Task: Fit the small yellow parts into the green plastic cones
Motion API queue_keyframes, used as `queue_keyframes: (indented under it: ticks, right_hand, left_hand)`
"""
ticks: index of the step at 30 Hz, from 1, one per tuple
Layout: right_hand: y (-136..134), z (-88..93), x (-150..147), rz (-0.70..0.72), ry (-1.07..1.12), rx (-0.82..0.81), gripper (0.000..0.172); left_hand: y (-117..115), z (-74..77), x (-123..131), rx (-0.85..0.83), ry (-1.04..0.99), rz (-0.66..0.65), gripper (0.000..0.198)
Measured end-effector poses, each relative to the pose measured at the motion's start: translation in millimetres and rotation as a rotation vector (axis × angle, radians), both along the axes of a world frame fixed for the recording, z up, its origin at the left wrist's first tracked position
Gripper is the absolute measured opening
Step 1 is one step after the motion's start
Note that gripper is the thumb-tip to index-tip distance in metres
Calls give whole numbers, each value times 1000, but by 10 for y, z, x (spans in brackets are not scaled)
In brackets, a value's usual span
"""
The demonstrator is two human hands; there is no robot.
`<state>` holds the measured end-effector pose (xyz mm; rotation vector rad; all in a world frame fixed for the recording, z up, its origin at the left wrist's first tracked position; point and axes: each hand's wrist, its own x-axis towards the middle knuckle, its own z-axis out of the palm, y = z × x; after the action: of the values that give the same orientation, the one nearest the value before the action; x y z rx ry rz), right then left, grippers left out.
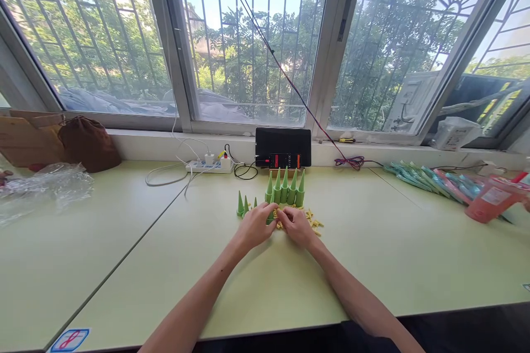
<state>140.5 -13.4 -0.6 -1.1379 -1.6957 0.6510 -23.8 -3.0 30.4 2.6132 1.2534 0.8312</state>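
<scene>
A person worked bare-armed at a pale counter (pixel 281 292) below a row of barred windows, both hands meeting near the middle of the surface. The left hand (pixel 257 225) was curled around a green cone (pixel 271 214), its fingers gripping the upright piece (much of it hidden behind the knuckles). The right hand (pixel 298 225) came in just beside it, thumb and forefinger drawn together at the tips; whether anything was pinched between them could not be told. Small yellow pieces (pixel 315 224) lay scattered on the counter around and beyond the right hand. Just behind the hands, five tall green cones (pixel 284 192) stood upright in a close row, while shorter green cones (pixel 240 206) stood to the left, near the left hand. Farther back, a phone (pixel 285 161) leaned against a dark tablet (pixel 282 141) at the foot of the windows, with a white power strip (pixel 211 165) to the left of them. A brown bag (pixel 89 144) and crumpled clear plastic (pixel 62 183) occupied the far left of the counter; a red cup (pixel 492 199) tilted at the right, near a spread of bluish-green packets (pixel 414 175).
</scene>
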Motion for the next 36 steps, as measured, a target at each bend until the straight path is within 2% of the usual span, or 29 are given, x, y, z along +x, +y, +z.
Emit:
queue_keyframes:
  ticks: [3, 6, 10, 21, 29, 36]
  right_hand:
    - [-8, 3, -6, 39, 64, -11, 27]
    - [-11, -2, -7, 54, 75, -10, 21]
    - [-8, -6, -3, 30, 29, -16, 22]
    - [24, -26, -10, -4, -24, 24, 43]
    - [-11, 5, -12, 47, 148, -29, 22]
    - [-12, 14, -8, 3, 74, -20, 23]
  left_hand:
    - [4, 2, 0, 1, -8, 19, 25]
    - [8, -9, 2, 3, -8, 33, 26]
    - [12, -35, 2, -2, -5, 30, 27]
    - [31, -50, -4, -14, -60, -14, 26]
    - [42, -39, -3, -29, -105, -1, 26]
    - [33, -33, -4, -33, -95, -7, 25]
